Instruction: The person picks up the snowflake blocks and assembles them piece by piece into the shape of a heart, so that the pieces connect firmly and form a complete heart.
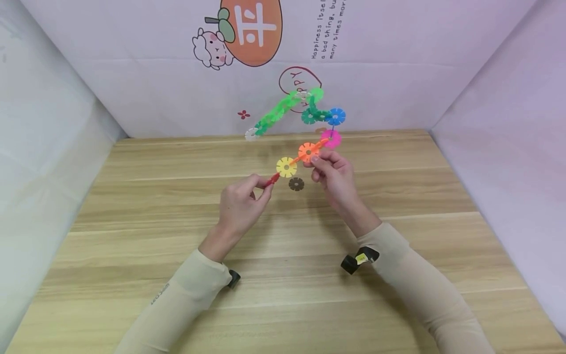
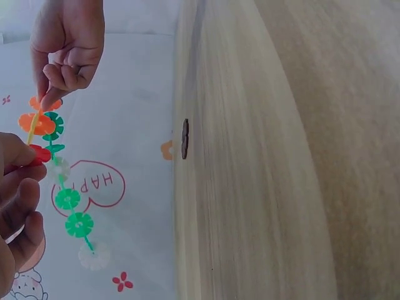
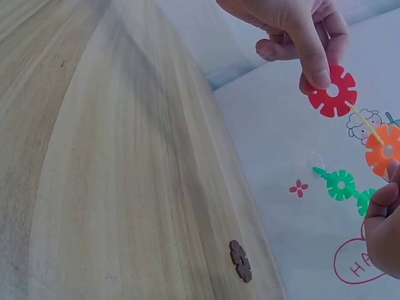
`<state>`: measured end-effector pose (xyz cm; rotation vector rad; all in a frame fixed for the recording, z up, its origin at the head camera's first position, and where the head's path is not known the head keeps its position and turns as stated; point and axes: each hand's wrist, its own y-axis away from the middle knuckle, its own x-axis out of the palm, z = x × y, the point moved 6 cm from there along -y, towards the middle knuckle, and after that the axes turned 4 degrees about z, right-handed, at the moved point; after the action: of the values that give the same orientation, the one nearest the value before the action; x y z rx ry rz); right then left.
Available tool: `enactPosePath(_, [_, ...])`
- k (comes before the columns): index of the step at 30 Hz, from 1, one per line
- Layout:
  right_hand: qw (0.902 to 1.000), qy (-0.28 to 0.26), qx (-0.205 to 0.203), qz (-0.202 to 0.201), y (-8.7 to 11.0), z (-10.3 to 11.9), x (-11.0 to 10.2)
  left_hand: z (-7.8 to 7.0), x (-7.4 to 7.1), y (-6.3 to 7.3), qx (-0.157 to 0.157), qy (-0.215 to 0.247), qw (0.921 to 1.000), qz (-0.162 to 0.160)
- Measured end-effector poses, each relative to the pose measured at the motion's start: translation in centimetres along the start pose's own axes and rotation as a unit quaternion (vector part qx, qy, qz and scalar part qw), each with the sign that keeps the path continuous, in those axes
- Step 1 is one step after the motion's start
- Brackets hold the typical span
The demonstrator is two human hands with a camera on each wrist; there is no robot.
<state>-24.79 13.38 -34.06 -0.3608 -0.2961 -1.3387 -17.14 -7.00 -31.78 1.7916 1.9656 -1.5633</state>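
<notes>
Both hands hold up one chain of slotted, interlocking plastic discs above the table. My left hand point(image 1: 239, 204) pinches the red disc point(image 3: 335, 107) at the near end between thumb and fingers. A yellow disc point(image 1: 281, 162) joins it, followed by an orange disc point(image 1: 303, 148) that my right hand point(image 1: 339, 181) pinches at its lower edge. Beyond the right fingers the chain runs through a pink disc point(image 1: 334, 144) and a blue disc point(image 1: 341, 120). It then bends back left along several green discs point(image 1: 277, 113) to a clear disc point(image 1: 250, 136) at the far end.
A loose brown disc point(image 1: 292, 187) lies on the wooden table point(image 1: 283, 305) below the chain, between the hands. Behind the table stands a white printed backdrop point(image 1: 389, 93), with white side walls point(image 1: 40, 128) to left and right.
</notes>
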Motion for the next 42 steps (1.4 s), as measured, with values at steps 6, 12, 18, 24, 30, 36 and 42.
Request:
enactPosePath(6, [0.9999,-0.016,0.002,0.000,-0.1,0.1,0.1,-0.1,-0.2,0.0,0.004,0.021,0.9997,-0.013])
enactPosePath(12, [0.9997,-0.023,0.006,0.002,-0.3,0.5,0.1,-0.3,-0.3,0.0,0.003,0.035,0.9992,-0.019])
enactPosePath(18, [0.9999,-0.011,0.005,0.004,-0.2,1.0,0.1,-0.3,-0.4,-0.2,-0.004,0.032,0.9994,-0.014])
enactPosePath(24, [0.9999,0.005,0.003,0.011,0.1,1.2,0.4,-0.3,-0.3,-0.3,-0.003,0.029,0.9995,-0.014])
enactPosePath(30, [0.9996,0.021,-0.008,0.016,0.2,1.1,0.6,-0.5,-0.2,-0.3,0.011,0.022,0.9996,-0.013])
enactPosePath(36, [0.9989,0.041,0.001,0.024,0.2,1.1,0.6,-0.7,-0.1,0.0,0.048,0.017,0.9987,0.009])
enactPosePath(42, [0.9983,0.043,0.012,0.037,0.1,1.0,0.6,-1.4,-0.2,0.2,0.105,0.006,0.9941,0.025])
